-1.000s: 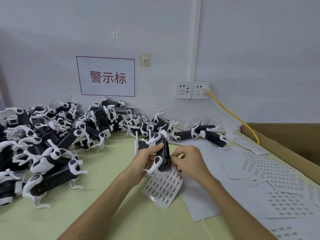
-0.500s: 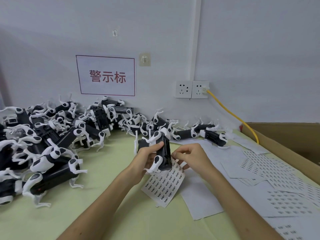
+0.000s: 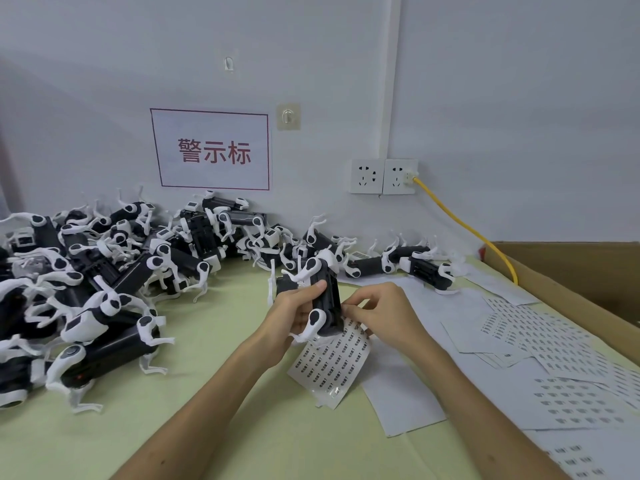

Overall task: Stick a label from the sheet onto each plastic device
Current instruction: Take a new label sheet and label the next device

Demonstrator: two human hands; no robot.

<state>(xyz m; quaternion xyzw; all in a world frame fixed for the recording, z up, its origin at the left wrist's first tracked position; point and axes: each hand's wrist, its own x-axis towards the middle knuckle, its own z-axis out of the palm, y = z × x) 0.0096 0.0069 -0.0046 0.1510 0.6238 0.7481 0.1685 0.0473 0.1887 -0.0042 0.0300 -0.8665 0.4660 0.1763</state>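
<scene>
Left hand (image 3: 294,315) grips the held device (image 3: 327,299), fingers wrapped round its black body, which stands roughly upright above the table (image 3: 214,420). Right hand (image 3: 382,315) is curled, thumb and forefinger drawn together against the held device's right flank; whether a label lies between them is too small to tell. The label sheet (image 3: 330,367) hangs just below the held device, most of its rows still printed.

Judgement: a label is being applied to this unit and is not yet confirmed seated. A large pile of devices (image 3: 104,271) lies left of the held device, and a few more (image 3: 415,266) lie behind and to its right; their label status cannot be read. Further sheets (image 3: 554,344) lie right of the held device. Most of the task appears outstanding.
</scene>
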